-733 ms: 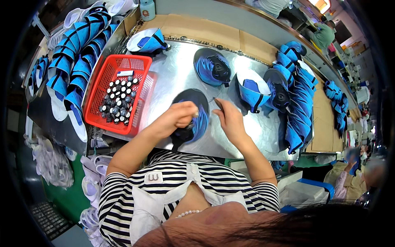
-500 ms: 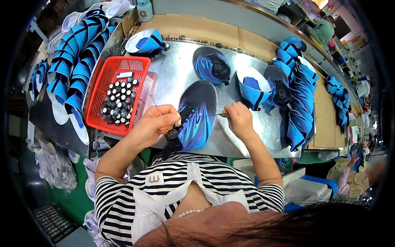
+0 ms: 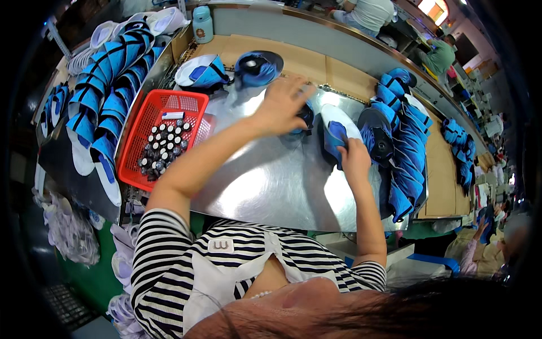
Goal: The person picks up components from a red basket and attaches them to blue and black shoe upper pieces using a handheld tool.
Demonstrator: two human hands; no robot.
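While the left hand (image 3: 278,107) is held over a blue-and-black piece (image 3: 306,116) on the metal bench (image 3: 265,189), its fingers are spread apart; contact with that piece cannot be confirmed. The right hand (image 3: 356,161) has its fingers clamped on the near edge of a white-lined blue piece (image 3: 337,130), located between the blue-and-black piece and a stack of blue pieces (image 3: 409,164). A red basket (image 3: 138,125) holding small black-and-white parts (image 3: 164,146) stands at left.

I am seeing a blue-and-white cap (image 3: 335,125) showing its white underside, and a blue-and-black cap (image 3: 306,116) sitting just left, partly hidden.
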